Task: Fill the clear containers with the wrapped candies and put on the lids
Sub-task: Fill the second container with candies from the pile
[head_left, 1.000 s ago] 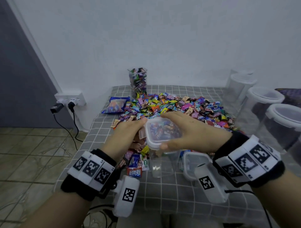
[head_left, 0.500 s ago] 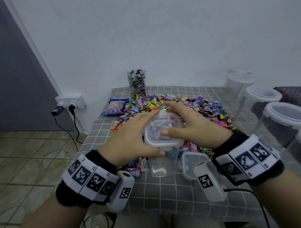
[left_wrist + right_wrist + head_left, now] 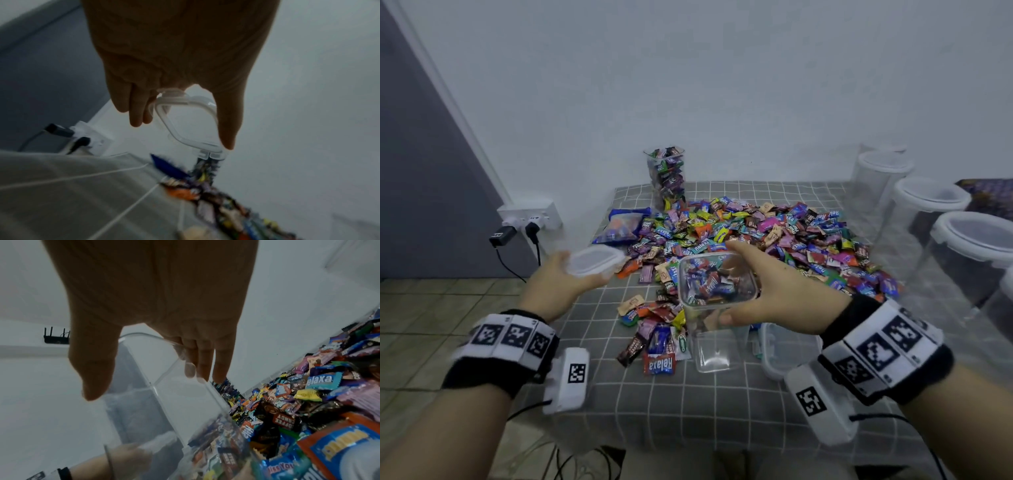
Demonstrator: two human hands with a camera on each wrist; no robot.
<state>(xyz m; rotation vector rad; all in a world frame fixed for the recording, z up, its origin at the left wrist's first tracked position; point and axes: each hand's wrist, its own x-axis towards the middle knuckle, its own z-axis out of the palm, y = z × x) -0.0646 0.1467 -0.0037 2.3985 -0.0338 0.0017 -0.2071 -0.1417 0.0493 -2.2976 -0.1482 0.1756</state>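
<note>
Lid (image 3: 594, 261) status: off the container, held in my left hand (image 3: 565, 284) out to the left, above the desk (image 3: 688, 404) edge. In the left wrist view the thumb (image 3: 226, 123) runs along one side of the lid (image 3: 185, 123) and the fingers (image 3: 133, 110) close on the opposite side, so the grip is a pinch across its width.

Container (image 3: 717, 284) status: open, gripped by my right hand (image 3: 780, 294), raised above the desk and tilted. In the head view the thumb lies on the near wall and a finger reaches over the far rim. The right wrist view shows the thumb (image 3: 92, 369) on one clear wall of the container (image 3: 164, 394) and the fingers (image 3: 205, 363) on the other wall. Wrapped candies (image 3: 709, 286) show inside it; I cannot tell how deep they lie.

Candy pile (image 3: 774, 240): spread across the middle and far part of the desk, with a smaller scatter (image 3: 654, 329) just left of the container.

Other items:
- Second clear container (image 3: 714, 353) stands on the desk below the raised one, no candies visible inside.
- Second lid (image 3: 787, 349) lies just right of it.
- Tall jar (image 3: 666, 174) holding candies stands at the far edge by the wall.
- Blue bag (image 3: 619, 230) lies left of the pile.
- Row of big lidded jars (image 3: 928, 219) runs along the right side.
</note>
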